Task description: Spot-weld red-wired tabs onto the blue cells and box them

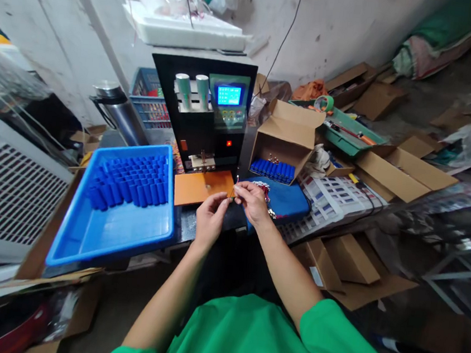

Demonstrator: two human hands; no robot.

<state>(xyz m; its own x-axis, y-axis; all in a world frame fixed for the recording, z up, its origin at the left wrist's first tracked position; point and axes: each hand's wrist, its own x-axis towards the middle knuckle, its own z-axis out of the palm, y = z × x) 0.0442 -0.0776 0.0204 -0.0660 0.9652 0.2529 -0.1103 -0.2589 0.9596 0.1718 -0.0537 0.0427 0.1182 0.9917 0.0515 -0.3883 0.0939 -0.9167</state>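
Observation:
My left hand [211,216] and my right hand [253,201] meet just in front of the spot welder's orange plate [194,188]. Both are closed, their fingertips pinched close together. Between them is a small part with thin wires [234,195], mostly hidden by the fingers. Behind stands the black spot welder [206,131] with a lit blue screen [229,95] and small electrodes [203,161] over the plate. Beside my right hand, small red, white and gold wired pieces [264,189] lie on a blue pouch [289,200].
On the left, a blue tray [115,237] holds many upright blue cylindrical cells [134,180]. A cardboard box [290,127] with more blue cells [273,170] stands right of the welder. A steel flask [120,111], a green tray [349,138] and open cartons [406,172] surround the bench.

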